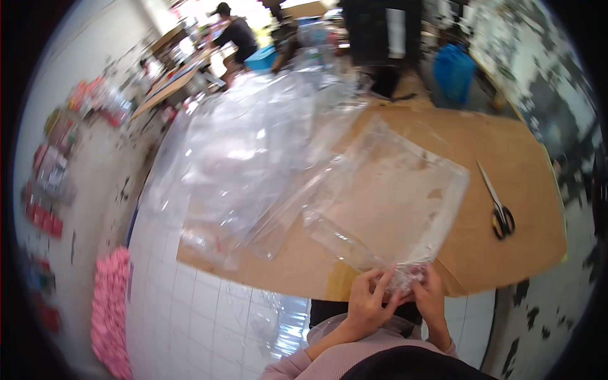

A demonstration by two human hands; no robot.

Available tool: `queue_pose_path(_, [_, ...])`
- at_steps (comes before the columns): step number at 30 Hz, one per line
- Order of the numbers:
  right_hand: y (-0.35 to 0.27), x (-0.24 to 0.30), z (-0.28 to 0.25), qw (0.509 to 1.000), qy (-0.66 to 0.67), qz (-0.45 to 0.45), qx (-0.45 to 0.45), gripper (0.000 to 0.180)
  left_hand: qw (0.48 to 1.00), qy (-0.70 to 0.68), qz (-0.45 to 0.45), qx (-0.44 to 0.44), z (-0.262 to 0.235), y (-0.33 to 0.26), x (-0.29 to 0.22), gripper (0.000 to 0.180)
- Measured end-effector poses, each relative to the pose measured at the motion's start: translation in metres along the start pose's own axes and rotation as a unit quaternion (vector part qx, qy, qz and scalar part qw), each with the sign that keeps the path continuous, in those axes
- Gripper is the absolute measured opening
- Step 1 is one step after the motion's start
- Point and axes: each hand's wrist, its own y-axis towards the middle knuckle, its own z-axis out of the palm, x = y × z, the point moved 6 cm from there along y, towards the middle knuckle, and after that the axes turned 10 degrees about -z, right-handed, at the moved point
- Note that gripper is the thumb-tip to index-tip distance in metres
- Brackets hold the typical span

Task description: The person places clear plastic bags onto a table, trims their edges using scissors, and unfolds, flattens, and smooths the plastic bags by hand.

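Note:
A clear plastic sheet [386, 190] with a whitish edge band lies on the brown board, its near corner bunched up at the board's front edge. My left hand [370, 297] grips that crumpled corner from the left, thumb and fingers closed on it. From the right, my right hand [432, 296] pinches the same gathered plastic, close to the left hand. Scissors [499, 206] with black and yellow handles lie to the right, apart from both hands. Left of the sheet spreads a large heap of clear plastic sheets [253, 152].
Brown board [519, 145] covers the table. A blue plastic bag [453, 71] and a black box [382, 31] stand at the back. Far left, a person [235, 37] is at another table. A pink pile [111, 310] and several packages [50, 168] sit on the floor at left.

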Motion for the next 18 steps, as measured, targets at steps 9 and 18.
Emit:
queue_pose_path(9, [-0.004,-0.021,-0.034,0.994,-0.091,0.034,0.059,0.024,0.989,-0.110,-0.058,0.076,0.026,-0.022,0.014,0.028])
queue_pose_path(18, [0.029,0.066,-0.061,0.729,-0.615,-0.301,-0.012,0.049,0.994,-0.078,0.063,0.044,-0.031,-0.019,-0.001,0.014])
